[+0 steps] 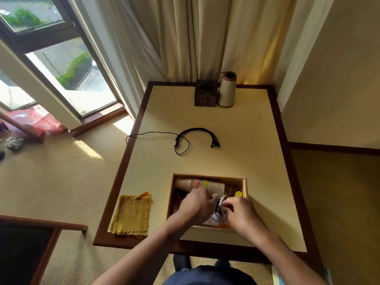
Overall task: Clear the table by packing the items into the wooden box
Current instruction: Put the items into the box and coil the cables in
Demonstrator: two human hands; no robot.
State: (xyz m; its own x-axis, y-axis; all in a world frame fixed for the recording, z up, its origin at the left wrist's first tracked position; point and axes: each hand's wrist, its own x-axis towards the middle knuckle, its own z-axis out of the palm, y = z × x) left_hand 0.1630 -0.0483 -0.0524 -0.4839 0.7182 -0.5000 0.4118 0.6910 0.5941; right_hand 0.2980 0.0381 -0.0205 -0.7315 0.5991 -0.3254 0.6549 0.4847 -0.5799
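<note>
The open wooden box [244, 187] stands near the table's front edge. Inside it lies a stack of paper cups [202, 185] on its side along the far wall, and a yellow cap [238, 194] shows at the right. My left hand [196, 204] and my right hand [239, 209] are both inside the box, closed around a bundle of white cable [221, 202] between them. On the table beyond the box lies a black multi-plug cable [195, 133], its thin lead trailing off the left edge. A yellow mesh cloth [131, 214] lies left of the box.
A dark carved tissue box [206, 95] and a cream lamp base [226, 90] stand at the table's far edge before the curtains. The table [257, 124] has a dark wooden rim. A dark chair [24, 247] is at lower left; a window is on the left.
</note>
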